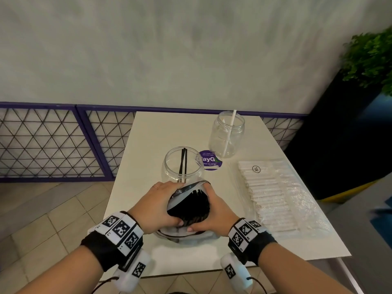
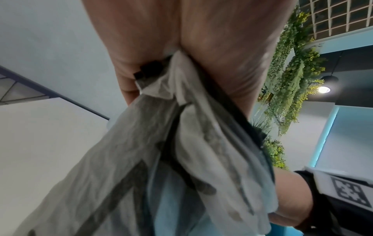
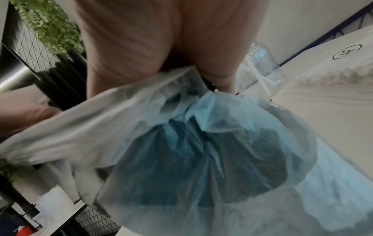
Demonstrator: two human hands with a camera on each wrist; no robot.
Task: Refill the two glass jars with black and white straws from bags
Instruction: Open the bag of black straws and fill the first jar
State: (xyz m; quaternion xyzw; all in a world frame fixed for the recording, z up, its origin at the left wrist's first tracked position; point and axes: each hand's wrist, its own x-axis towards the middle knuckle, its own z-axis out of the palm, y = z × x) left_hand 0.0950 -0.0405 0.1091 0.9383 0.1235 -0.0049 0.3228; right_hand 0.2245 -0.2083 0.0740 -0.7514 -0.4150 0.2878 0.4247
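A clear plastic bag of black straws point(image 1: 188, 205) stands upright near the table's front, gripped on both sides by my left hand point(image 1: 158, 205) and my right hand point(image 1: 214, 215). The crumpled bag point(image 2: 181, 159) fills the left wrist view under my left hand point(image 2: 181, 39). In the right wrist view the same bag point(image 3: 201, 151) hangs below my right hand point(image 3: 161, 39). Just behind the bag stands a glass jar point(image 1: 182, 164) with two black straws. A second jar point(image 1: 227, 134), farther back, holds one white straw. A flat bag of white straws point(image 1: 273, 194) lies to the right.
The white table point(image 1: 148, 145) has a purple round sticker point(image 1: 209, 160) between the jars. A purple-framed wire fence point(image 1: 53, 141) runs along the wall behind. A dark planter with green foliage point(image 1: 371, 56) stands at the right. Tiled floor lies to the left.
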